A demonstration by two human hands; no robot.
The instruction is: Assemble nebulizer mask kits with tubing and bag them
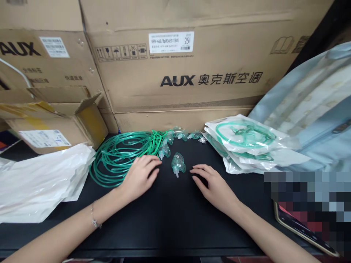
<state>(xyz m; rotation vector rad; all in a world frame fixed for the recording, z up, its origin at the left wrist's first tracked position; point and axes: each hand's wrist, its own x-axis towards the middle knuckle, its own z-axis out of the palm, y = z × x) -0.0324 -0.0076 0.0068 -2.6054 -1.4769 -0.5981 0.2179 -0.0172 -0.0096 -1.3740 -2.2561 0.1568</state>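
Observation:
A clear green oxygen mask [178, 164] lies on the black tabletop, between my two hands and touching neither. My left hand [141, 173] rests palm down with fingers extended, at the right edge of a coil of green tubing [117, 160]. To the right of the mask, my right hand [212, 182] is also on the table, fingers apart and slightly bent, holding nothing. Green straps [157, 141] bunch up beside the coil. Several more masks [164, 149] sit behind, along the foot of the cardboard box.
White plastic bags [44, 182] are stacked at the left. On the right is a pile of clear bags [246, 138] with green tubing inside. Large cardboard boxes [178, 91] wall off the back, and a small open carton [49, 128] stands left. A phone [304, 226] lies near the right front edge.

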